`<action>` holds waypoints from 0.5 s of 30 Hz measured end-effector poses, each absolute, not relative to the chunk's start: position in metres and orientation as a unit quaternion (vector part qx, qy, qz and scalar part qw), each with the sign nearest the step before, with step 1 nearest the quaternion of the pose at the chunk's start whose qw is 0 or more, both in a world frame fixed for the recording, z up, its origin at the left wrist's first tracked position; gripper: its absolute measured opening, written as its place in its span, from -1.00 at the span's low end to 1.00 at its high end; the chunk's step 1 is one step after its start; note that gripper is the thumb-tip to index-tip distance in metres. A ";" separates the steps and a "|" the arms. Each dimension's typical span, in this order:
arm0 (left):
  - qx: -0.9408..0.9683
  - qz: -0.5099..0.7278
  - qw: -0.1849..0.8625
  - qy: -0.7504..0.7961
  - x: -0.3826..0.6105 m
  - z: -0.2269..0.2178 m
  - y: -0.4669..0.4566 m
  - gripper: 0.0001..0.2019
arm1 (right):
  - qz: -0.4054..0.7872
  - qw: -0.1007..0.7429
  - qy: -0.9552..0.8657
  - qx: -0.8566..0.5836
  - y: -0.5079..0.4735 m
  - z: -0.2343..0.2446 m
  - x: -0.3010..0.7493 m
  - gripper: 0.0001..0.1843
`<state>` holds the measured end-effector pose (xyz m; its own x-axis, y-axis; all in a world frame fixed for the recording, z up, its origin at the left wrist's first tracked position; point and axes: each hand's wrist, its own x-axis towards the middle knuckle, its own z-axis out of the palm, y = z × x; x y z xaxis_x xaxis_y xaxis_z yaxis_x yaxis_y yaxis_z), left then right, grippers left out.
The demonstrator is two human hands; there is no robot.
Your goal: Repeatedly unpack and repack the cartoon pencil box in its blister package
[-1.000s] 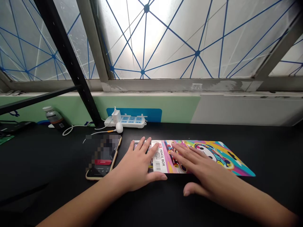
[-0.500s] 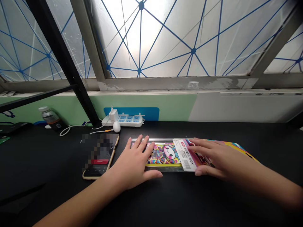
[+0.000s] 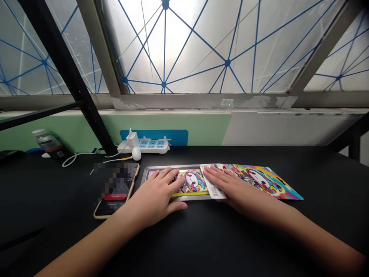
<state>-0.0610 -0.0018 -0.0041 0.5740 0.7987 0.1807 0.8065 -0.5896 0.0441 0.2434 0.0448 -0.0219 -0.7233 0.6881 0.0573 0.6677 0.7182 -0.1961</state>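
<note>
A colourful pencil box [image 3: 193,181] with a cartoon face lies flat in a clear plastic tray [image 3: 190,198] on the dark tabletop. Across its left part rests my left hand [image 3: 163,190], fingers spread. A bright printed card [image 3: 259,179] covers the right end of the box and reaches out to the right over the table. Its white, barcoded edge strip [image 3: 215,191] is partly under my right hand [image 3: 230,186], which lies flat on the card with fingers stretched out and close together. The box's left end is partly hidden by my left hand.
Left of the box lies a phone [image 3: 115,198] with a partly blurred screen. Behind stand a white power strip [image 3: 152,146] with a plug, an earbud-like white piece [image 3: 136,154] on a cable, and a bottle [image 3: 50,142]. A black metal post [image 3: 86,104] rises at left.
My right hand has slid left across the card onto its barcoded strip. More of the card's printed right end now shows. My left hand stays on the box. The view has shifted slightly right.
</note>
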 end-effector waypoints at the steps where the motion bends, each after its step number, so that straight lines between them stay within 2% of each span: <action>1: -0.887 -0.095 0.024 -0.452 -0.062 -0.004 -0.001 -0.40 | 0.076 0.066 -0.926 -0.363 0.045 -0.020 0.246 -0.08; 12: -0.884 -0.089 -0.010 -0.459 -0.071 0.003 0.008 -0.45 | 0.035 0.056 -0.913 -0.403 0.050 0.009 0.289 -0.12; 15: -0.884 -0.080 -0.011 -0.460 -0.076 0.006 0.011 -0.47 | 0.010 0.085 -0.899 -0.430 0.048 0.017 0.294 -0.13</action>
